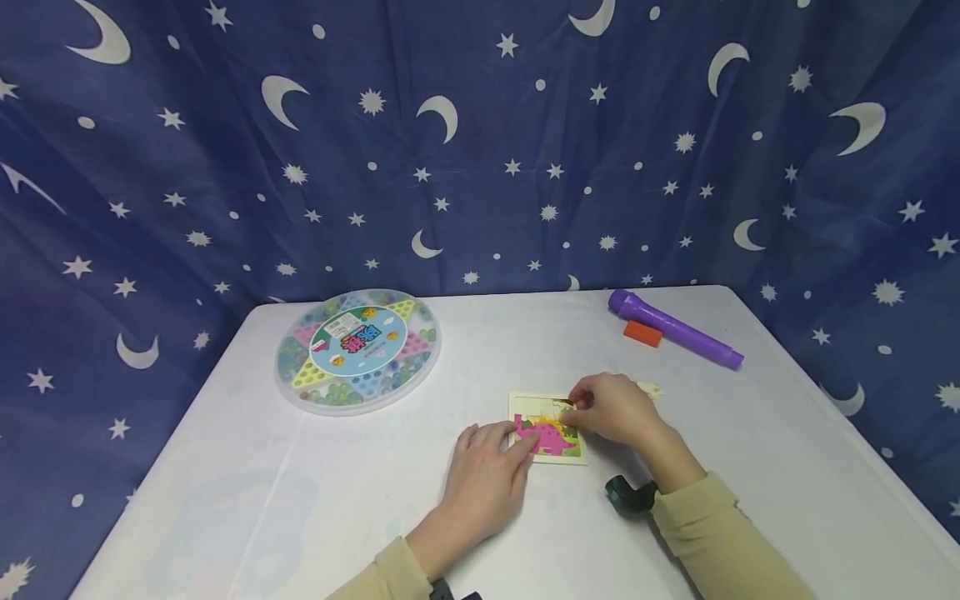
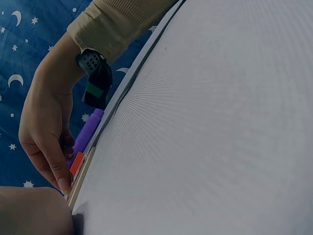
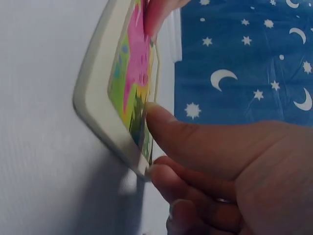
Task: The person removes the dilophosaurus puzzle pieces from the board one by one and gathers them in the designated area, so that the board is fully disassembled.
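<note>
A small jigsaw puzzle (image 1: 551, 442) with a pink dinosaur picture sits in a pale wooden frame (image 1: 547, 462) on the white table. My left hand (image 1: 486, 479) rests at the frame's left side, with the thumb on the picture and the other fingers extended near the frame's edge. At the upper right corner, my right hand (image 1: 618, 408) pinches a dark-edged puzzle piece (image 1: 564, 403) between thumb and fingers. The right wrist view shows the right thumb (image 3: 164, 117) against the picture's green part, fingers curled by the frame's corner. A pale loose puzzle piece (image 1: 651, 390) lies behind the right hand.
A round, clear-lidded Chinese checkers set (image 1: 358, 352) lies at the back left. Toward the back right are a purple toy microphone (image 1: 678, 327) and an orange block (image 1: 642, 333) beside it. A blue curtain (image 1: 480, 150) with moons and stars hangs behind the table.
</note>
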`<state>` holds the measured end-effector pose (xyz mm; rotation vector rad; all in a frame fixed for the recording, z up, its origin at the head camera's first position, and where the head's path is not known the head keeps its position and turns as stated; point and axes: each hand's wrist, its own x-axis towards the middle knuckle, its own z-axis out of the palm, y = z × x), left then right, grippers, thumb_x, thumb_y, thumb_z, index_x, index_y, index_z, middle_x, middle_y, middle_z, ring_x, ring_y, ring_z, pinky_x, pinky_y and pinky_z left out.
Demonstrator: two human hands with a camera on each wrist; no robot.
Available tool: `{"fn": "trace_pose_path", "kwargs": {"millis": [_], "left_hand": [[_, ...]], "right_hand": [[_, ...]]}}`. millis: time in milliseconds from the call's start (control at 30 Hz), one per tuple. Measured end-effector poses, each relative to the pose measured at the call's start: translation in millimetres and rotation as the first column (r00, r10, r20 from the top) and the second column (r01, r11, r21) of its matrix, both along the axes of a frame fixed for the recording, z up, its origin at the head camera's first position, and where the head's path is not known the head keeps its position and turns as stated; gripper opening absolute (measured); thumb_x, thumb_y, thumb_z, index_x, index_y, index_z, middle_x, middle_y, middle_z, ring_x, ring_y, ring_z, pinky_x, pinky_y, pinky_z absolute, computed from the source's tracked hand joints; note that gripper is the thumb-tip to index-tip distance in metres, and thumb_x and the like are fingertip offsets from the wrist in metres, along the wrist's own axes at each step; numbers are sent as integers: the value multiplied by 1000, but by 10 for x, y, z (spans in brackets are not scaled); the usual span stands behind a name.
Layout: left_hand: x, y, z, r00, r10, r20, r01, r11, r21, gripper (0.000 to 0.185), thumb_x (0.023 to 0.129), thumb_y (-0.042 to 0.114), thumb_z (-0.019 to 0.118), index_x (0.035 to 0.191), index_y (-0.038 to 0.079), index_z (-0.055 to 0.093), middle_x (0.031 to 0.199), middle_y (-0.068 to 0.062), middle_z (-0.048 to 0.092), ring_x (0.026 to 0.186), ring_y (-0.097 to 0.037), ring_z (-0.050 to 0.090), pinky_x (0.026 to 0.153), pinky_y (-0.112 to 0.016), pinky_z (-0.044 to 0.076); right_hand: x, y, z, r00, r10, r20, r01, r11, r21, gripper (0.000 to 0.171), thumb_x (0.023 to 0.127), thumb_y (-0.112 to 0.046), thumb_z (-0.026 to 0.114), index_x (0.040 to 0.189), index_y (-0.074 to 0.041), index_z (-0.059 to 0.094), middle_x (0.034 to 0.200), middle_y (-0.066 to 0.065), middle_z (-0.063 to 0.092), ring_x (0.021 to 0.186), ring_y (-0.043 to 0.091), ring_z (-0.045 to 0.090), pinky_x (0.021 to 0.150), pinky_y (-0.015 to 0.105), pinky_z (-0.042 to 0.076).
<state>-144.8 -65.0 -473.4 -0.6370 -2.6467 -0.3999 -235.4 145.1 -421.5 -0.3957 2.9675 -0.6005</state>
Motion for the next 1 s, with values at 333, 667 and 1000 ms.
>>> {"fn": "trace_pose_path", "kwargs": {"millis": [333,667,1000], "left_hand": [[-3,8,-2,1000,0,12,0,1000,-3,34,93,34,51,125,30,59,122,-4,55,116,-20,46,99,-50,28],[2,3,0,1000,-1,20,1,1000,-2,34,93,34,50,126,30,59,123,-4,54,116,-20,46,99,-50,28],[5,-8,-15,1000,-5,1,5,1000,1,33,93,33,52,125,30,60,122,-4,55,115,-20,47,98,-50,29]], "right_hand": [[-56,45,-73,994,-43,101,53,994,-99,41,67,-43,81,91,-16,61,78,-1,54,76,18,48,68,34,40],[-97,80,-119,992,-42,121,59,988,-145,46,64,-45,82,92,-17,59,83,0,55,80,19,48,71,34,40],[-108,85,-155,996,-11,90,29,980,-197,44,63,-41,84,92,-19,59,84,-2,57,78,20,49,68,34,39]]}}
